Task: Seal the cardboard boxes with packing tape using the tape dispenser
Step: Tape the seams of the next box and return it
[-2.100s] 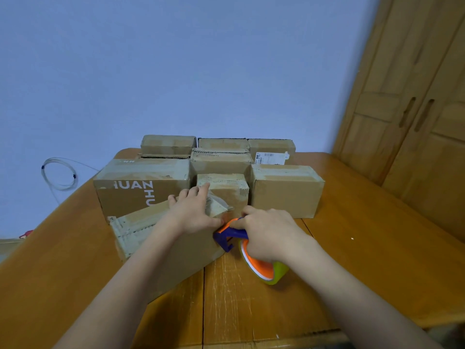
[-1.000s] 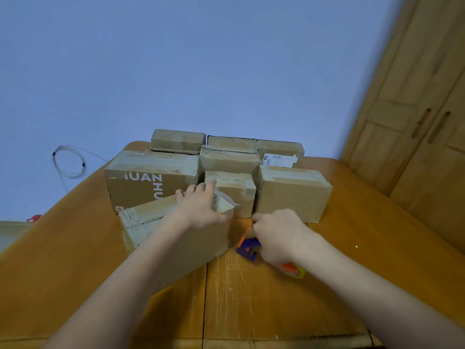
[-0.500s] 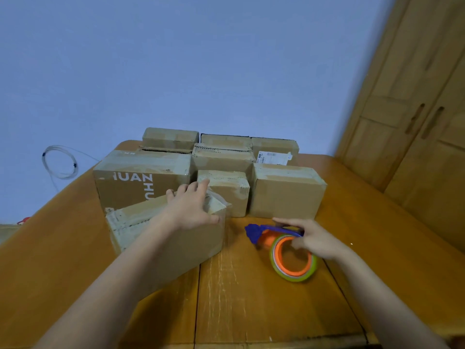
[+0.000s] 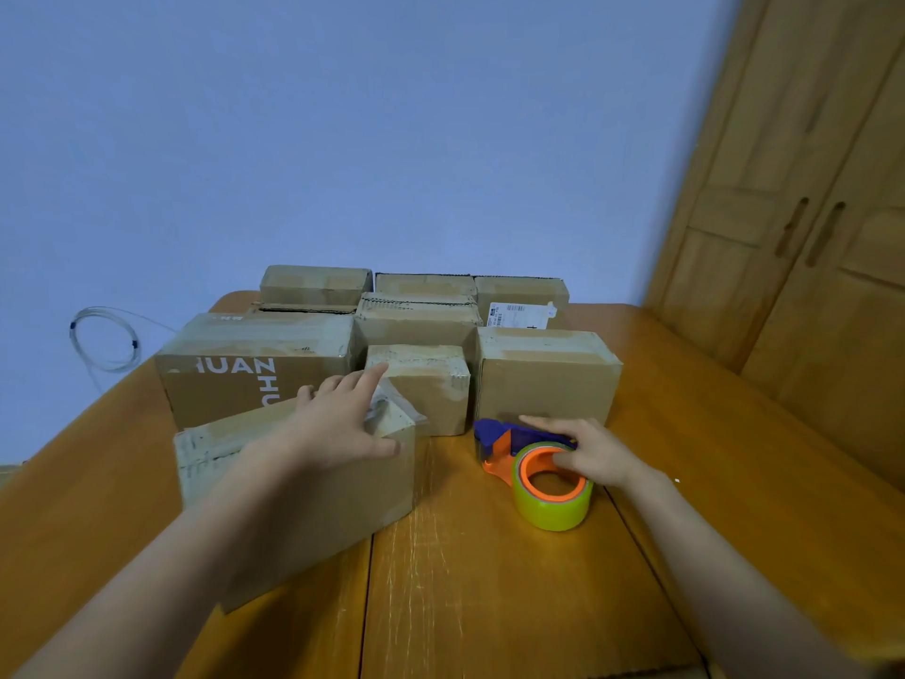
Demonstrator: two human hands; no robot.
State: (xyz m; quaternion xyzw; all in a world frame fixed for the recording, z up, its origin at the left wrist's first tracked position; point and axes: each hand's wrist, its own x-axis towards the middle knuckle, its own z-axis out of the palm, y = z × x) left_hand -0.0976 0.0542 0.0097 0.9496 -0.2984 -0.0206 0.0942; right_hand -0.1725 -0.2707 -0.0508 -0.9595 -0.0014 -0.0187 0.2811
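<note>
The nearest cardboard box lies slanted on the wooden table, its top seam covered with clear tape. My left hand presses flat on the right end of its top, fingers straight, thumb over the front edge, beside a crumpled tape end. The tape dispenser, a yellow-green roll on an orange core with a purple cutter head, lies on its side on the table to the right of the box. My right hand rests on it with fingers stretched along the purple part and the thumb at the orange ring.
Several more cardboard boxes stand in rows behind, among them a large printed one, a small one and one at the right. A coiled cable hangs at the left wall. A wooden wardrobe stands at the right.
My right hand carried the dispenser away from the box's right end and laid it on its side on the table. My left hand stayed pressed on the box top.
</note>
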